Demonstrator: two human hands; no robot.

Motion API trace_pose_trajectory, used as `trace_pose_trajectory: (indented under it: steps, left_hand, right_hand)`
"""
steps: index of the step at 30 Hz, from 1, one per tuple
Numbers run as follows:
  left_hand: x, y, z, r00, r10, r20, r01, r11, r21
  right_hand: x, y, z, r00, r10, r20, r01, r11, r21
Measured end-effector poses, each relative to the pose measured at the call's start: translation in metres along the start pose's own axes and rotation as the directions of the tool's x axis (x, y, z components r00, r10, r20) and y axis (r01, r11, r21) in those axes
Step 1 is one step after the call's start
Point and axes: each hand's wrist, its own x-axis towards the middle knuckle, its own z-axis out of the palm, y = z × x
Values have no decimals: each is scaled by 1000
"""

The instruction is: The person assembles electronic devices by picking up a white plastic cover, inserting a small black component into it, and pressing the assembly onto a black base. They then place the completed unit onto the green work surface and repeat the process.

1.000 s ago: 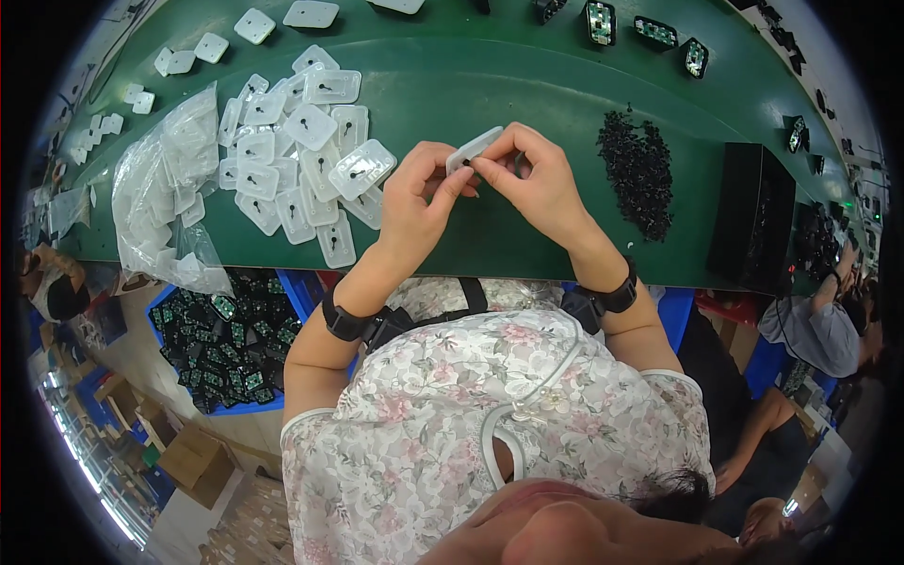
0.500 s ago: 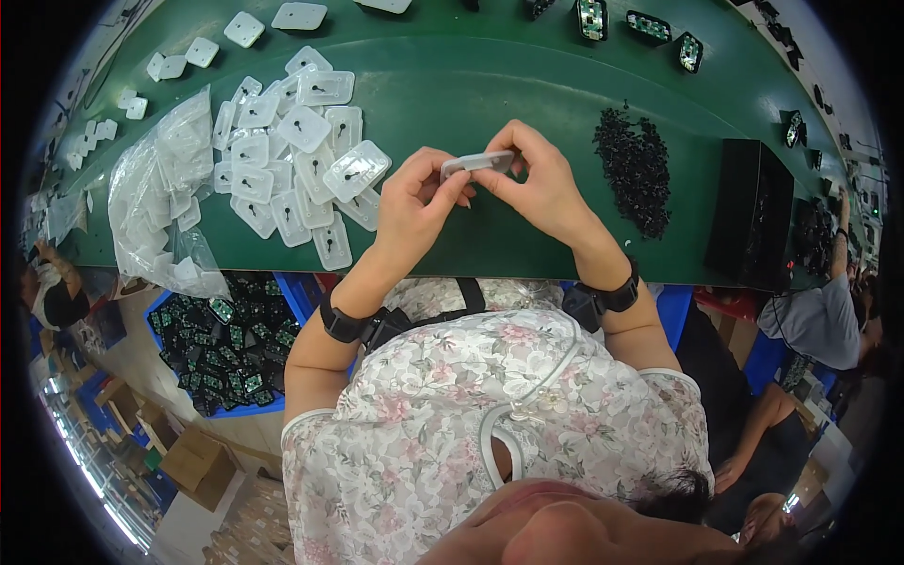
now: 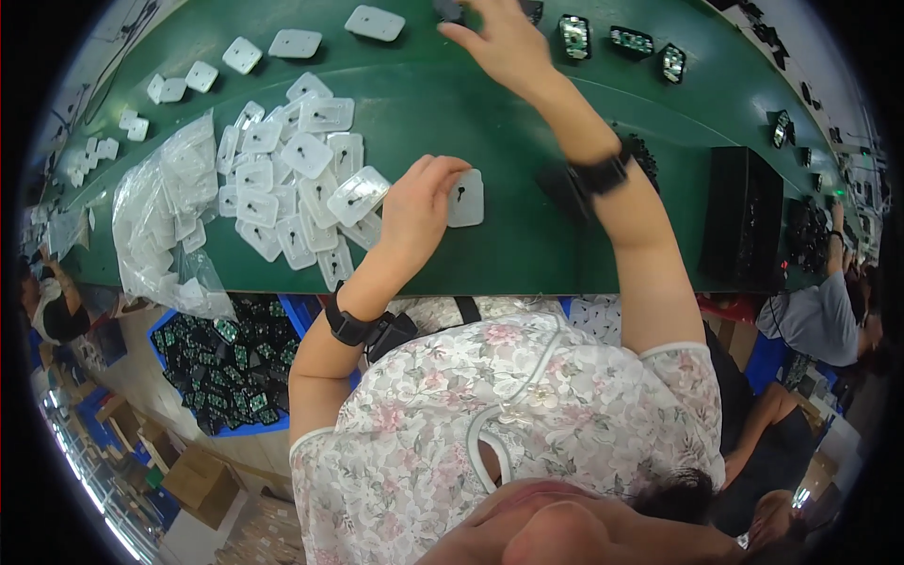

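My left hand has its fingers closed on the left edge of a translucent white plastic cover with a small black piece at its middle, on or just above the green table. My right hand is stretched to the far side, thumb and fingers around a small black part at the top edge of the view; some fingertips are cut off there. Left of my left hand lies a heap of similar white covers. A pile of small black pieces is partly hidden behind my right forearm.
A clear plastic bag of covers lies at the left. White covers and green circuit boards in black housings line the far strip. A black box stands right. Below the table is a blue bin of boards.
My right hand has let go of the white cover and reached far forward to the black part. My left hand has lowered the cover and turned it face up.
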Motion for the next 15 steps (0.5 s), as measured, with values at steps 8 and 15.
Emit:
trace_pose_trajectory:
  steps: [8,15]
  left_hand:
    - [11,5,18,998,33,57,-51,930,363]
    - [-12,13,19,993,66,97,-107,854,510]
  right_hand:
    - [94,77,59,867,329,374,-226,929,-292]
    - [-28,44,14,971,-197,-134,203,979,30]
